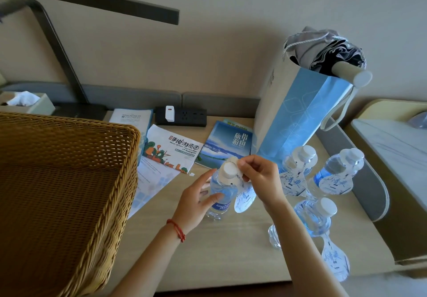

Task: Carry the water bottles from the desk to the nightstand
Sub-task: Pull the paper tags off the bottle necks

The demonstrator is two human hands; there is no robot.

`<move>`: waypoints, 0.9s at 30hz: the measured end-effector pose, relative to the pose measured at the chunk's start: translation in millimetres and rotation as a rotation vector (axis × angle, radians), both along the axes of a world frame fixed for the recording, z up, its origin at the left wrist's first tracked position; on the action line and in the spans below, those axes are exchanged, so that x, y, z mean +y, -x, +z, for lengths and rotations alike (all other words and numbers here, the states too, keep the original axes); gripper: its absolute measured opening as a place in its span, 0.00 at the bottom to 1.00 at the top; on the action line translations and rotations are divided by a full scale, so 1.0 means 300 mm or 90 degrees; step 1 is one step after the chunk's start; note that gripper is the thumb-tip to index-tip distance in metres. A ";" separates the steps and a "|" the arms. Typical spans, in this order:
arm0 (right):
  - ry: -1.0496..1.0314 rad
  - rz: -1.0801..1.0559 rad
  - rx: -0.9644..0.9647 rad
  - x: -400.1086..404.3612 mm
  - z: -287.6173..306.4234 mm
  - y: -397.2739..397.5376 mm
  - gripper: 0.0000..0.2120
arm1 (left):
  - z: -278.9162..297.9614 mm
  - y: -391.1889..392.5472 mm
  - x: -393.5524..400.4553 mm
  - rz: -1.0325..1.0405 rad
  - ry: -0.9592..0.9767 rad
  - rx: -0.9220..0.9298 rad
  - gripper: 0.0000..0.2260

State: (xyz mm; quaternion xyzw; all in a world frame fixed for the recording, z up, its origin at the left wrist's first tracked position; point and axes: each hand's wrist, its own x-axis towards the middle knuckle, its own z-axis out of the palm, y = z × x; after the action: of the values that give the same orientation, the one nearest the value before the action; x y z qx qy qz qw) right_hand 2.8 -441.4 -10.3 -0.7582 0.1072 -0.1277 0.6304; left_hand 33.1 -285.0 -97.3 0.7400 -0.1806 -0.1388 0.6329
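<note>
Several clear water bottles with white caps and paper neck tags stand on the wooden desk (231, 245). My left hand (196, 202) grips the body of the nearest bottle (221, 195), which stands upright at the desk's middle. My right hand (258, 178) pinches the paper tag (245, 198) at that bottle's neck, just beside the cap. Two more bottles stand at the right, one (299, 160) next to the bag and one (339, 167) further right. A third bottle (316, 215) stands nearer to me, its tag hanging towards the desk's front edge.
A large woven wicker basket (57, 192) fills the left. Brochures (173, 148) and a power strip (180, 116) lie at the back of the desk. A blue and white paper bag (298, 116) holding a folded umbrella (328, 51) stands at the back right. A marble-topped surface (392, 144) lies to the right.
</note>
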 end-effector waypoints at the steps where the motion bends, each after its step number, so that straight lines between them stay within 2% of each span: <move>1: 0.006 0.005 -0.007 0.003 0.004 0.002 0.09 | 0.002 0.000 0.000 -0.001 0.005 -0.001 0.32; 6: 0.020 -0.008 -0.031 0.010 0.006 0.021 0.10 | -0.001 0.000 -0.001 -0.008 0.015 -0.007 0.36; 10: 0.008 -0.030 -0.042 0.024 -0.009 0.050 0.11 | -0.007 0.001 -0.002 -0.017 0.011 -0.010 0.33; 15: 0.026 -0.061 -0.063 0.050 -0.006 0.064 0.11 | -0.010 0.004 -0.004 -0.015 0.008 -0.014 0.38; 21: 0.087 -0.098 -0.076 0.083 -0.001 0.048 0.11 | 0.007 0.007 -0.003 0.000 0.024 -0.024 0.28; 27: 0.072 -0.112 -0.075 0.092 0.001 0.048 0.12 | 0.005 0.004 0.002 -0.012 0.003 -0.043 0.29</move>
State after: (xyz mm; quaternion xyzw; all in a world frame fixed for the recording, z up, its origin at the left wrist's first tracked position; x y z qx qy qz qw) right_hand -11.5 -413.8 -9.9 -0.7715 0.1289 -0.2330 0.5779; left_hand 31.8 -284.3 -96.0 0.7409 -0.2089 -0.1192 0.6271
